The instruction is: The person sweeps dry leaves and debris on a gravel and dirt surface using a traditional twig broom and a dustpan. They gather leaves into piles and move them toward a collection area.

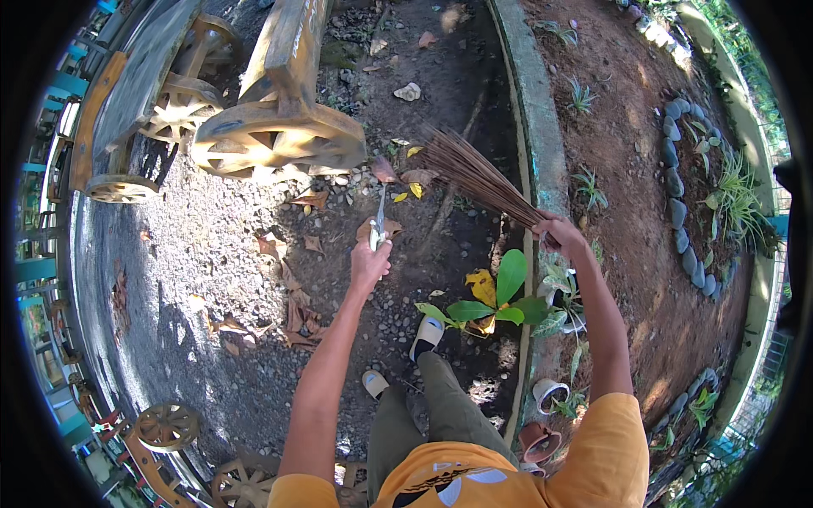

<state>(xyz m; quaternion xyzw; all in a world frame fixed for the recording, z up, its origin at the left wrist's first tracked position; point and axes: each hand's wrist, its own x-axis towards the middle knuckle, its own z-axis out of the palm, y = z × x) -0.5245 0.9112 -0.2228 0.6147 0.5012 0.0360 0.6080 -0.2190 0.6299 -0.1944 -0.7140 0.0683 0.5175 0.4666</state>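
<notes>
My right hand (559, 233) grips the bound end of a stick broom (483, 179). Its brown bristles fan out to the upper left, over dark soil and fallen leaves. In my left hand (370, 261) is a slim metal tool (380, 219) with a pale handle; its exact kind is unclear. A blurred reddish-brown leaf (383, 169) appears at the tool's tip, though I cannot tell whether it is held there. Yellow leaves (416, 190) and a dry brown leaf (419, 176) lie between the tool and the bristles.
A wooden bench with a wheel-shaped end (279, 141) stands ahead on the left. Along the right runs a concrete curb (540, 114), bordering a soil bed (622, 127) with small plants. A leafy green plant (495, 310) grows by my foot. Pots (540, 441) sit beyond the curb.
</notes>
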